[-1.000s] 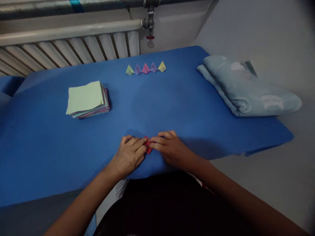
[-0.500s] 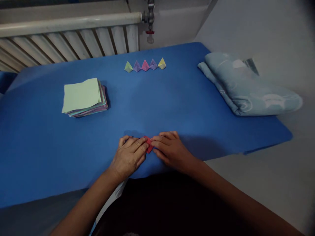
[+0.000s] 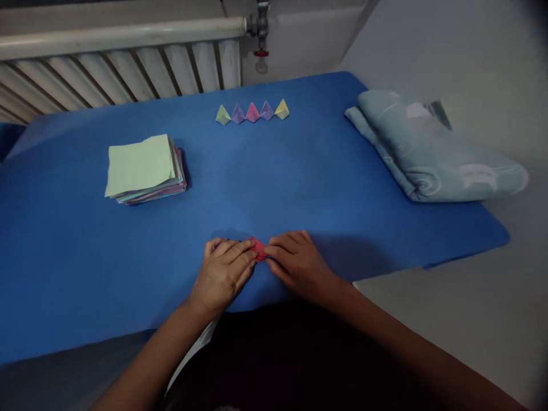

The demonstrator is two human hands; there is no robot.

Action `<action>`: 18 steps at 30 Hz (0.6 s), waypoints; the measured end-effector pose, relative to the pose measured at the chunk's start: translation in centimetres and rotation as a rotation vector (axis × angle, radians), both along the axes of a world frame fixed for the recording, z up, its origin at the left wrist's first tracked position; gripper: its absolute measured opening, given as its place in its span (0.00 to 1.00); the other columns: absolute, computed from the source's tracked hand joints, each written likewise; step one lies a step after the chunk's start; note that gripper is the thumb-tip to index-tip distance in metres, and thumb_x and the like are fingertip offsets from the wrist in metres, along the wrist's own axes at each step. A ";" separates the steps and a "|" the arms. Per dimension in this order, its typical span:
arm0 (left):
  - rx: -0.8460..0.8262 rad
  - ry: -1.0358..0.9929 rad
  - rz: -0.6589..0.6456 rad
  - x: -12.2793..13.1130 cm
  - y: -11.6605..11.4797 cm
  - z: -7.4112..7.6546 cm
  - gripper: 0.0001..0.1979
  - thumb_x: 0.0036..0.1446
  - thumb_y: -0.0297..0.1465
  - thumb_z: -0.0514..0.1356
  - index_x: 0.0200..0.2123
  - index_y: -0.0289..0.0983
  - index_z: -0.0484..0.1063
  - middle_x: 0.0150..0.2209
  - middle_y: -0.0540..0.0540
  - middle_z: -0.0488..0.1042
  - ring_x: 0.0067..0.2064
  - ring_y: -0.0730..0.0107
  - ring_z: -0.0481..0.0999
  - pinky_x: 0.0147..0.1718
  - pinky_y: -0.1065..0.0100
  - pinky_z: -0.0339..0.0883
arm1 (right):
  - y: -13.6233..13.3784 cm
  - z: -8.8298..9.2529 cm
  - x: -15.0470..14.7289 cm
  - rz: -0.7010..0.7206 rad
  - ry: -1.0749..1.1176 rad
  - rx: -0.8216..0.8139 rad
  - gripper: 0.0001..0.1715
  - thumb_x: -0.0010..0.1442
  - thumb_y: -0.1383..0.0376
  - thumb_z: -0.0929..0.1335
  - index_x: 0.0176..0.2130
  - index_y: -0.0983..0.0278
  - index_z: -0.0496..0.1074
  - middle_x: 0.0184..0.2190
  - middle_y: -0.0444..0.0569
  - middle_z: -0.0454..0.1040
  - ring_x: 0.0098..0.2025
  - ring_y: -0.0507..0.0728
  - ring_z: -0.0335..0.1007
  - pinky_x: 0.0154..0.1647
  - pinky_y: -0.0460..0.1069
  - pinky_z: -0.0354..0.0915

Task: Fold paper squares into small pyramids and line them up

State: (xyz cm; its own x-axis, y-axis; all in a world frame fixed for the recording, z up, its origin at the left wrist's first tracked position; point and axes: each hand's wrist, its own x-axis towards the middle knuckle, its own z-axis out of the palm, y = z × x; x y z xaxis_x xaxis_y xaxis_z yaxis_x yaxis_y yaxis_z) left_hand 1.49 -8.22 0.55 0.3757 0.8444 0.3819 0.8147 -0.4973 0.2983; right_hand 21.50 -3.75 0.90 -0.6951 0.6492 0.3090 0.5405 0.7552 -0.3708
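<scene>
Red folded paper is lying on the bench between 2 hands: the left hand is covering its left part, the right hand is touching its right corner; whether either is clamping, I cannot tell.

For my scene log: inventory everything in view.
Tabletop: 1, blue, centre
Folded paper: 1, red, near edge, centre
Origami pieces: 5, green, purple, pink, purple, yellow, far row
Paper stack: 1, multicoloured, left
Folded cloth: 1, grey-blue, right
Radiator: 1, off-white, far left
Valve: 1, grey, red handle, beside radiator
Walls: 2, grey, far and right
Unclear item: 1, dark, by cloth
Side item: 1, blue, left edge
Clothing: 1, dark, bottom centre
Left hand: 1, bare, on folded paper
Right hand: 1, bare, at folded paper
</scene>
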 end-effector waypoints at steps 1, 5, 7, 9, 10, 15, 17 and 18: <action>-0.018 -0.017 0.015 0.0 0.0 0.0 0.09 0.64 0.29 0.55 0.43 0.40 0.75 0.48 0.46 0.78 0.44 0.63 0.75 0.46 0.55 0.58 | 0.0 0.0 -0.1 -0.005 0.005 0.001 0.08 0.64 0.68 0.64 0.39 0.64 0.73 0.38 0.50 0.75 0.40 0.57 0.65 0.42 0.52 0.55; -0.094 -0.080 0.076 0.3 0.0 0.1 0.10 0.64 0.31 0.54 0.42 0.42 0.75 0.47 0.46 0.78 0.45 0.64 0.75 0.46 0.56 0.59 | 0.2 -0.3 -0.3 -0.039 0.028 -0.037 0.09 0.65 0.66 0.63 0.38 0.64 0.73 0.37 0.49 0.75 0.37 0.55 0.64 0.42 0.52 0.55; -0.119 -0.106 0.103 0.4 0.0 0.1 0.10 0.64 0.32 0.54 0.43 0.43 0.75 0.47 0.47 0.79 0.45 0.64 0.75 0.46 0.56 0.59 | 0.3 -0.3 -0.4 -0.059 0.046 -0.066 0.10 0.66 0.66 0.63 0.38 0.64 0.73 0.38 0.50 0.75 0.37 0.55 0.65 0.42 0.52 0.56; -0.121 -0.124 0.131 0.4 -0.2 0.0 0.09 0.64 0.32 0.54 0.42 0.42 0.75 0.46 0.46 0.79 0.45 0.64 0.75 0.47 0.56 0.59 | 0.4 -0.3 -0.6 -0.083 0.063 -0.085 0.10 0.66 0.66 0.63 0.37 0.64 0.73 0.39 0.50 0.75 0.38 0.56 0.66 0.42 0.52 0.56; -0.117 -0.132 0.145 0.4 -0.3 -0.1 0.09 0.64 0.31 0.55 0.42 0.41 0.75 0.45 0.46 0.79 0.44 0.64 0.75 0.46 0.56 0.60 | 0.5 -0.3 -0.6 -0.090 0.068 -0.094 0.10 0.66 0.66 0.63 0.37 0.64 0.73 0.39 0.50 0.75 0.39 0.56 0.66 0.42 0.52 0.56; -0.109 -0.170 0.206 0.3 -0.6 -0.3 0.07 0.62 0.31 0.55 0.38 0.39 0.74 0.42 0.46 0.79 0.42 0.64 0.75 0.45 0.57 0.62 | 0.4 -0.1 -0.9 -0.123 0.085 -0.143 0.11 0.66 0.66 0.62 0.36 0.64 0.73 0.40 0.50 0.76 0.39 0.56 0.68 0.43 0.52 0.58; -0.117 -0.189 0.229 0.3 -0.6 -0.4 0.07 0.62 0.31 0.55 0.36 0.39 0.73 0.41 0.46 0.78 0.42 0.64 0.75 0.44 0.58 0.62 | 0.4 -0.1 -1.0 -0.141 0.092 -0.154 0.11 0.66 0.66 0.62 0.35 0.63 0.73 0.41 0.50 0.76 0.40 0.56 0.68 0.43 0.53 0.58; -0.124 -0.194 0.240 0.3 -0.6 -0.4 0.06 0.62 0.31 0.56 0.35 0.39 0.72 0.40 0.46 0.78 0.42 0.64 0.74 0.43 0.58 0.62 | 0.4 0.0 -1.1 -0.151 0.094 -0.157 0.11 0.65 0.67 0.62 0.34 0.63 0.72 0.41 0.51 0.76 0.41 0.56 0.68 0.43 0.53 0.58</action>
